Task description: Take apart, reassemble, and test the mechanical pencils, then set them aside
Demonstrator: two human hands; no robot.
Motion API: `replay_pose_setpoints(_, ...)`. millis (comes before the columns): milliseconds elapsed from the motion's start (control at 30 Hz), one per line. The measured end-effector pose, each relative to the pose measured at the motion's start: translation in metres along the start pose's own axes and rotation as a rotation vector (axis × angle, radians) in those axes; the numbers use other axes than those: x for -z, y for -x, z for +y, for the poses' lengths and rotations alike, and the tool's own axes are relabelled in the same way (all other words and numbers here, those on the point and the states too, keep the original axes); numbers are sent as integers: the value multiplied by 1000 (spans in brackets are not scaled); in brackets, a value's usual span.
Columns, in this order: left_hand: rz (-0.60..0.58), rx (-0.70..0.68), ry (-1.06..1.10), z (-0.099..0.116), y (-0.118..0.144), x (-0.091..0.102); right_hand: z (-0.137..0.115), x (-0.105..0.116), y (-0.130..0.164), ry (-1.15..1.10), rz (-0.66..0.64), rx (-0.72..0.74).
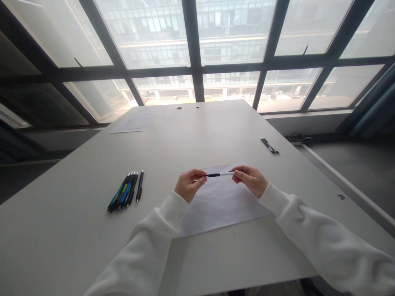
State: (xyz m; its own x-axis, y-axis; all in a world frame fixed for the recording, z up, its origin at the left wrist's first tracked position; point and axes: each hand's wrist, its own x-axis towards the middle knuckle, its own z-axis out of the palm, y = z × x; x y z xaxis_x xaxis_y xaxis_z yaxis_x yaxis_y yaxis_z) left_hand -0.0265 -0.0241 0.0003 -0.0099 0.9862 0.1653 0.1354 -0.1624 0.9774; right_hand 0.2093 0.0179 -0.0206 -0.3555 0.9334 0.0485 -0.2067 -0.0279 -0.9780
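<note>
A pen (219, 174) with a black grip and a pale barrel is held level between my two hands, above a sheet of paper (225, 205). My left hand (191, 183) pinches its dark tip end between thumb and fingers. At the opposite, pale end, my right hand (249, 179) has thumb and fingers closed on the barrel. The paper lies on the table under both hands, with faint marks on it. Left of my left hand, a row of several pens (123, 192) lies side by side, with one black pen (140, 186) slightly apart.
The white table (197, 139) stretches away toward large windows (154, 37). A couple of pens (270, 146) lie near its right edge. More paper (131, 120) rests at the far left. Small dark round items (179, 108) sit at the far end.
</note>
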Motion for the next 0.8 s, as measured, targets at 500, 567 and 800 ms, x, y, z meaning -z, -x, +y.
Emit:
replay_pose_setpoints(500,-8,-7,7,0,0,0,-1,0,-1,43,3,27)
replay_pose_setpoints(567,-12,-14,-26,0,0,0,-1,0,-1,45,1,27)
replay_pose_setpoints(800,-13,-11,-89,0,0,1,-1,0,0,44,5,23)
